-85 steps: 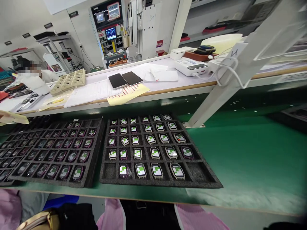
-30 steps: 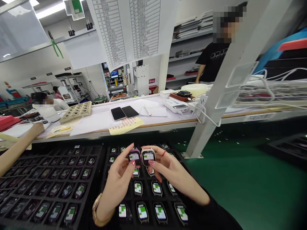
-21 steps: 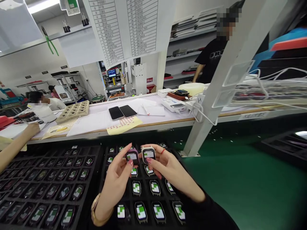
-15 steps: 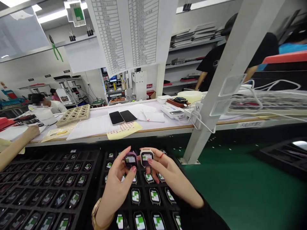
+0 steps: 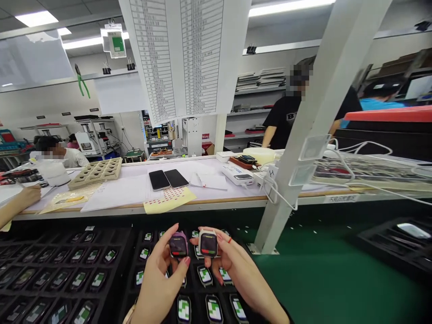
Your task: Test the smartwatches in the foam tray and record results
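A purple-cased smartwatch without a strap (image 5: 178, 244) is gripped between the thumb and fingers of my left hand (image 5: 161, 279). Beside it, my right hand (image 5: 238, 270) holds a light-cased smartwatch (image 5: 208, 243) by its edges. Both screens face me, dark with a red bar low on each. The two watches are close together, side by side, with a small gap. Underneath, a black compartment tray (image 5: 195, 294) carries rows of watch bodies with green-and-white screens, partly hidden by my hands. To the left lies another black tray (image 5: 113, 270) filled with similar watches.
A shelf edge with two phones (image 5: 168, 179), papers and a red-dotted yellow sheet (image 5: 169, 200) runs beyond the trays. A white post (image 5: 286, 180) rises at right, with cables (image 5: 278, 193) around it. Printed sheets (image 5: 185, 58) hang overhead. A co-worker's hand (image 5: 30, 195) is at left.
Both watch screens have changed from light green-and-white content to dark with a red bar. My right thumb has moved off the light watch's screen. The view has tilted up slightly.
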A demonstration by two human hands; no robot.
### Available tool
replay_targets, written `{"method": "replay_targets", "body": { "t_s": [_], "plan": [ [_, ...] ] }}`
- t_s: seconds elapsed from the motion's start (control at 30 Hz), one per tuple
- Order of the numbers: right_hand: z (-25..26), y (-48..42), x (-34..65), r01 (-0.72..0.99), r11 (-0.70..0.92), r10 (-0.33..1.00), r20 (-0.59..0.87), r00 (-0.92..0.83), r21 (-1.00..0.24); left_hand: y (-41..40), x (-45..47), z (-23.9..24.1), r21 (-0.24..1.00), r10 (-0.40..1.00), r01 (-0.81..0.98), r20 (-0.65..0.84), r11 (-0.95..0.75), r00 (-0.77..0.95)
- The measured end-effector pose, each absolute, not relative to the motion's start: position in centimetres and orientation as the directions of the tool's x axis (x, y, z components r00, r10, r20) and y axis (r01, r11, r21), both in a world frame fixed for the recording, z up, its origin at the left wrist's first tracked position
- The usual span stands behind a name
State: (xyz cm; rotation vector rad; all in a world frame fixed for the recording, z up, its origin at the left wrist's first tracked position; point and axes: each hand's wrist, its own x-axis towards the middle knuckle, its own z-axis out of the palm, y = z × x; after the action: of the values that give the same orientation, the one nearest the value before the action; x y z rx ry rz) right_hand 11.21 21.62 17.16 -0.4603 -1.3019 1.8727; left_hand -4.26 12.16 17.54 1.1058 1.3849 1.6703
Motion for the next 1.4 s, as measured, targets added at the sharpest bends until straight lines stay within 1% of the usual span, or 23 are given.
{"method": "replay_targets", "body": {
  "t_s": [0.13, 0.33, 0.47, 0.6, 0.77, 0.9, 1.07, 1.2, 1.3, 1.4],
  "plan": [
    [16.9, 21.8, 10.8, -0.379, -0.181, 0.75, 0.121, -0.65, -0.908, 12.2, -5.0, 17.3, 0.983, 0.903, 0.024, 0.176, -0.181, -0.391],
    [16.5, 21.7, 10.5, -0.358, -0.165, 0.711, 0.141, -0.689, -0.919, 12.2, -5.3, 17.3, 0.983, 0.9, 0.091, 0.181, -0.158, -0.397],
    [16.9, 21.8, 10.7, -0.33, -0.116, 0.696, 0.16, -0.699, -0.937, 12.4, -5.2, 17.2, 0.979, 0.9, 0.098, 0.201, -0.177, -0.387],
    [17.3, 21.8, 10.8, -0.315, -0.05, 0.663, 0.205, -0.72, -0.948, 12.4, -5.3, 17.2, 0.983, 0.916, 0.097, 0.181, -0.156, -0.358],
    [17.3, 21.7, 10.9, -0.296, -0.029, 0.663, 0.204, -0.72, -0.955, 12.3, -5.3, 17.3, 0.983, 0.921, 0.094, 0.179, -0.156, -0.345],
    [16.9, 21.9, 10.9, -0.272, -0.038, 0.672, 0.176, -0.719, -0.962, 12.4, -5.3, 17.3, 0.981, 0.915, 0.111, 0.191, -0.162, -0.356],
    [16.5, 21.8, 11.0, -0.332, -0.102, 0.713, 0.164, -0.682, -0.938, 12.3, -5.2, 17.2, 0.973, 0.898, 0.143, 0.223, -0.182, -0.379],
    [17.0, 21.5, 11.3, -0.373, -0.105, 0.721, 0.188, -0.667, -0.922, 12.1, -4.8, 17.5, 0.966, 0.879, 0.152, 0.254, -0.21, -0.403],
    [17.5, 21.3, 11.7, -0.405, -0.086, 0.699, 0.235, -0.675, -0.91, 11.9, -4.5, 18.2, 0.961, 0.878, 0.157, 0.272, -0.228, -0.393],
    [17.8, 21.1, 11.9, -0.392, -0.027, 0.669, 0.274, -0.691, -0.92, 11.7, -4.2, 18.8, 0.953, 0.875, 0.146, 0.301, -0.265, -0.379]
  ]
}}
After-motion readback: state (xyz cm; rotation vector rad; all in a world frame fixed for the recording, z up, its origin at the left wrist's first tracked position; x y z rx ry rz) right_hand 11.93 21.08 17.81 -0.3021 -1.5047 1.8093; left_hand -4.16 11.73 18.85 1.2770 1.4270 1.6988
